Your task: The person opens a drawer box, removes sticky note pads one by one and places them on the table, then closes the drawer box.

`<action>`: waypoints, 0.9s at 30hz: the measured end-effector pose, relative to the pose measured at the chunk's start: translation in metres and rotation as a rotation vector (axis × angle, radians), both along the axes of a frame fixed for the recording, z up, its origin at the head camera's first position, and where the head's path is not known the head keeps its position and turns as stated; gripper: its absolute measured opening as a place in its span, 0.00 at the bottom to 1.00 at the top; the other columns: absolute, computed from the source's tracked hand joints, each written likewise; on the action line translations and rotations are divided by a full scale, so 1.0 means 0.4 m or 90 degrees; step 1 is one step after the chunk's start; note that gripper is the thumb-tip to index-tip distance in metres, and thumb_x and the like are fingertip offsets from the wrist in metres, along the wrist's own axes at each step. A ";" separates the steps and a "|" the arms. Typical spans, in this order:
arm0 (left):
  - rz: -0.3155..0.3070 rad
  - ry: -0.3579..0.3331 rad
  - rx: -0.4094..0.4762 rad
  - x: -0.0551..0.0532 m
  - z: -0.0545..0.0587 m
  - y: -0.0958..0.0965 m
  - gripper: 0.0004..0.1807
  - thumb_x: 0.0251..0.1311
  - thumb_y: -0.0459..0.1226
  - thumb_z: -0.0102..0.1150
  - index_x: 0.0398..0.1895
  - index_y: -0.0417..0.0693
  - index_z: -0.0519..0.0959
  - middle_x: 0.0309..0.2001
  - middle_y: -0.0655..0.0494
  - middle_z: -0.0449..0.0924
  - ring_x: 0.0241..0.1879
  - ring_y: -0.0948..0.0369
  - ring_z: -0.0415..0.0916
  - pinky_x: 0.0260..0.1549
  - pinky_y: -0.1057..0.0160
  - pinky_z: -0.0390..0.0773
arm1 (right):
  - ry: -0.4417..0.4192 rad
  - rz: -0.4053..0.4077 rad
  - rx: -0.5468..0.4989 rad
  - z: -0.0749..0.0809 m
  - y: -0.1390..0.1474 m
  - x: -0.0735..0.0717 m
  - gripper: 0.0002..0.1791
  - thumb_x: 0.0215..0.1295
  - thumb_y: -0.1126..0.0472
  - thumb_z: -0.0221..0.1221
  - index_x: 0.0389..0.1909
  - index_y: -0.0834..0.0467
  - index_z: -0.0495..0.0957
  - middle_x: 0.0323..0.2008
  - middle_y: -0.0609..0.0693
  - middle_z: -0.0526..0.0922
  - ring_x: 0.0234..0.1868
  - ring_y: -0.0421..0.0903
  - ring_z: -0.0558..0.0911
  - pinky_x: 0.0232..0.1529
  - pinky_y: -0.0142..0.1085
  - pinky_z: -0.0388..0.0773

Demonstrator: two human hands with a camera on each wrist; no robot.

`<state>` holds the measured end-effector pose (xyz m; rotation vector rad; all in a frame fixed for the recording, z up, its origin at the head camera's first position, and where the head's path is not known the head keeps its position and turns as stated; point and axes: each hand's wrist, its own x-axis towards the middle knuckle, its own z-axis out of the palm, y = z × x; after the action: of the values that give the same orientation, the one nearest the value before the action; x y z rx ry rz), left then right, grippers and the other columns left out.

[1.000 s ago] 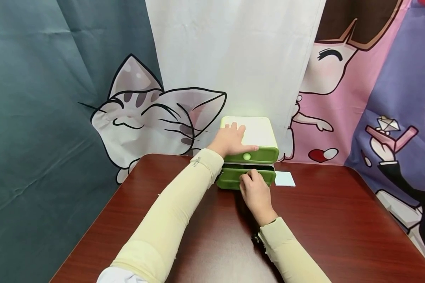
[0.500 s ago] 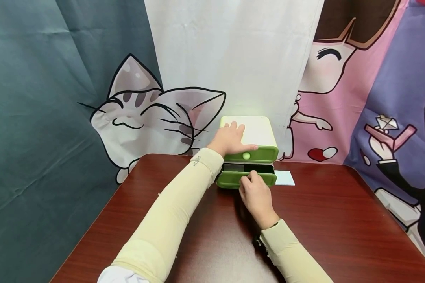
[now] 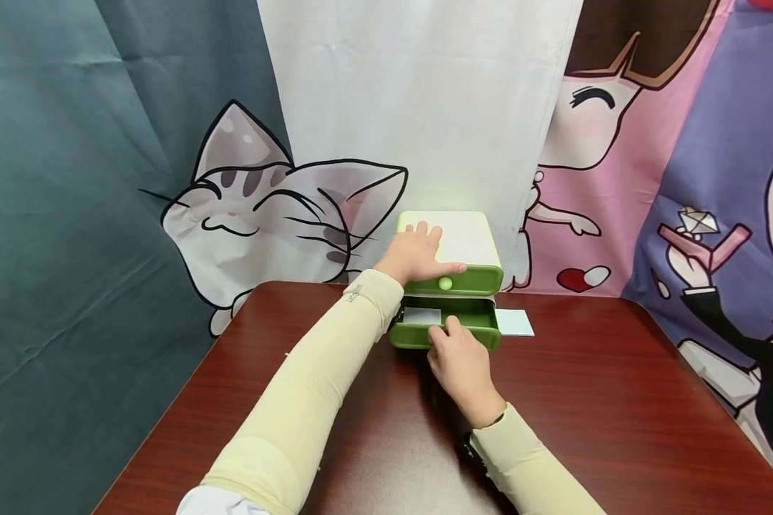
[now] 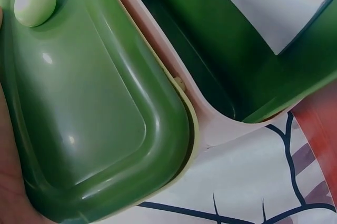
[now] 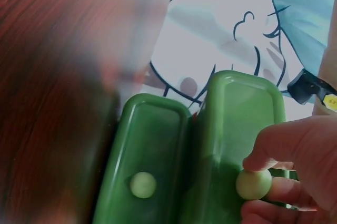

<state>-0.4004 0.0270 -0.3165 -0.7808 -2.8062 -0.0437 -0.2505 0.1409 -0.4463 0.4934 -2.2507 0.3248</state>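
Note:
A small drawer cabinet (image 3: 467, 239) with a white top and green drawers stands at the back of the table. My left hand (image 3: 419, 256) rests on its top with fingers spread and thumb along the front edge. My right hand (image 3: 460, 365) pinches the round pale green knob (image 5: 254, 184) of the drawer beneath the top one. That drawer (image 3: 402, 336) stands pulled out, and a flat pale piece (image 3: 421, 315) lies in its left part. The top drawer (image 4: 89, 97) is closed. In the right wrist view another knobbed drawer front (image 5: 158, 129) sits on the tabletop side.
A white card (image 3: 514, 322) lies on the reddish-brown table (image 3: 618, 400) just right of the cabinet. Behind the table hangs a cloth backdrop (image 3: 335, 86) with cartoon figures, close to the cabinet's back.
My right hand has drawn the drawer farther out toward me, from a narrow gap to a wide opening that shows the pale piece inside. My left hand has stayed on the cabinet top.

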 end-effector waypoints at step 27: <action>0.005 -0.011 0.000 0.002 0.007 -0.001 0.53 0.52 0.81 0.41 0.66 0.51 0.67 0.59 0.46 0.69 0.55 0.46 0.72 0.49 0.50 0.77 | -0.041 -0.004 0.011 0.013 -0.012 0.066 0.15 0.41 0.72 0.66 0.27 0.57 0.71 0.26 0.53 0.67 0.23 0.57 0.75 0.16 0.47 0.72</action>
<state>-0.3996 0.0265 -0.3135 -0.7728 -2.8249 -0.0487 -0.2241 0.1359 -0.4410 0.4908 -2.3191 0.3226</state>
